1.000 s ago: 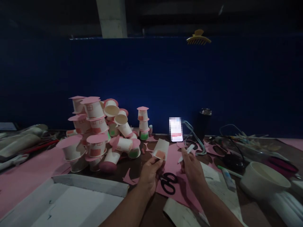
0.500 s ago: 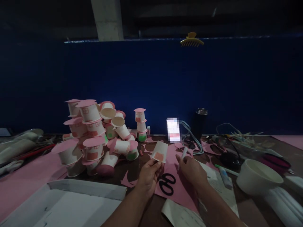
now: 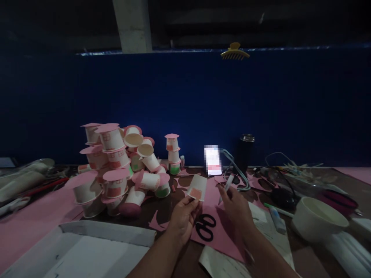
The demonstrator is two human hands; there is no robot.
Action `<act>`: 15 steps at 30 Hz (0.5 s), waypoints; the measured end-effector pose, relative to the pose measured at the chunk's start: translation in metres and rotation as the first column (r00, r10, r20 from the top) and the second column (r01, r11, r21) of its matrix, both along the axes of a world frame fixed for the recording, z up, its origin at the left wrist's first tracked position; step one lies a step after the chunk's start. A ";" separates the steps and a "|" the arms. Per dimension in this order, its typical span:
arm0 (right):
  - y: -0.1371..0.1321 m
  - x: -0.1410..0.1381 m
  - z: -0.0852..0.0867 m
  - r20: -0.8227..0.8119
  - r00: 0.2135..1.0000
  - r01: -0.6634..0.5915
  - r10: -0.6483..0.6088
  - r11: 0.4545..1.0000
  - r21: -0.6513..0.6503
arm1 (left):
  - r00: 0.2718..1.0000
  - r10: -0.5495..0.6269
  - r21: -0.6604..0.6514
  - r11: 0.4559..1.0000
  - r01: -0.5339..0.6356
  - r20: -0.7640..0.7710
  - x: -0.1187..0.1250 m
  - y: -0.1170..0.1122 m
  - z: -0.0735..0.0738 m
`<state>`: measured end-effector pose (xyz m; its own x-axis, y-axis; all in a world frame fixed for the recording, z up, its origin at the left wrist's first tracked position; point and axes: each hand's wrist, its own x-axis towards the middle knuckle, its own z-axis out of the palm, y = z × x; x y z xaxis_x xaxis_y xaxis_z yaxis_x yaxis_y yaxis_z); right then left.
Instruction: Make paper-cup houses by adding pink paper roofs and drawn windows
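Note:
My left hand [image 3: 185, 217] is closed on the rim of a white paper cup [image 3: 199, 182], which it holds tilted above the table. An orange-pink rectangle is coloured on the cup's side near the rim. To the right, my right hand [image 3: 235, 204] pinches a white marker [image 3: 227, 187], its tip pointing down and left, apart from the cup. Below and between the hands, black-handled scissors [image 3: 206, 227] lie on a pink paper sheet [image 3: 222, 241]; their blades cannot be seen.
Decorated paper cups with pink tops [image 3: 111, 154] are piled at the left, beside a small cup stack [image 3: 173, 154]. A white box tray [image 3: 107, 229] sits front left. At the back stand a lit phone [image 3: 213, 160] and a dark bottle [image 3: 245, 154]. A white bowl [image 3: 317, 220] is at right.
My right hand has turned the marker so its tip now points down and left. My left hand still holds the cup in nearly the same place.

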<state>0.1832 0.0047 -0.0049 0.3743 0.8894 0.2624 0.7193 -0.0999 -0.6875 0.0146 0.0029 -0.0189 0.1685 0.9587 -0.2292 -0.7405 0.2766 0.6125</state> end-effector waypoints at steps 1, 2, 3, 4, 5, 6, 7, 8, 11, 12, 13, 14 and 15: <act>-0.002 -0.002 0.002 -0.038 0.999 -0.007 0.009 0.998 0.056 | 1.000 -0.003 -0.005 1.000 0.003 0.004 0.000 0.000 0.000; -0.003 -0.003 0.005 -0.077 0.997 -0.014 0.022 0.994 0.109 | 1.000 -0.007 -0.011 1.000 0.007 0.009 -0.001 0.000 0.001; -0.005 -0.005 0.007 -0.115 0.993 -0.020 0.039 0.987 0.158 | 1.000 -0.009 -0.018 1.000 0.009 0.013 -0.001 0.000 0.001; -0.008 -0.008 0.008 -0.152 0.987 -0.028 0.059 0.979 0.202 | 1.000 -0.011 -0.024 1.000 0.011 0.017 -0.002 0.000 0.002; -0.010 -0.011 0.008 -0.186 0.979 -0.035 0.082 0.970 0.240 | 1.000 -0.012 -0.027 1.000 0.012 0.022 -0.002 0.000 0.002; -0.012 -0.014 0.008 -0.216 0.971 -0.044 0.105 0.961 0.272 | 1.000 -0.012 -0.029 0.999 0.013 0.027 -0.002 0.000 0.003; -0.013 -0.017 0.008 -0.242 0.962 -0.052 0.129 0.952 0.301 | 0.999 -0.013 -0.030 0.999 0.014 0.031 -0.003 -0.001 0.003; -0.014 -0.020 0.006 -0.265 0.952 -0.060 0.153 0.943 0.328 | 0.999 -0.015 -0.030 0.999 0.016 0.033 -0.003 -0.001 0.003; -0.016 -0.028 0.001 -0.328 0.920 -0.080 0.215 0.922 0.380 | 0.999 -0.029 -0.030 0.999 0.030 0.034 -0.003 -0.002 0.004; -0.016 -0.030 -0.001 -0.349 0.909 -0.084 0.228 0.920 0.384 | 0.999 -0.036 -0.028 0.999 0.037 0.034 -0.003 -0.002 0.004; -0.015 -0.032 -0.003 -0.369 0.899 -0.086 0.237 0.921 0.381 | 0.999 -0.041 -0.025 0.999 0.042 0.034 -0.003 -0.003 0.004; -0.015 -0.033 -0.005 -0.388 0.889 -0.088 0.242 0.923 0.374 | 0.998 -0.045 -0.023 0.999 0.046 0.034 -0.002 -0.003 0.004; -0.014 -0.034 -0.007 -0.401 0.882 -0.089 0.246 0.925 0.370 | 0.998 -0.047 -0.021 0.999 0.048 0.034 -0.002 -0.003 0.003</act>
<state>0.1495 -0.0092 -0.0123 0.3723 0.8381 0.3988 0.3258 0.2844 -0.9017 0.0128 0.0003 -0.0159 0.2214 0.9444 -0.2430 -0.7462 0.3246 0.5812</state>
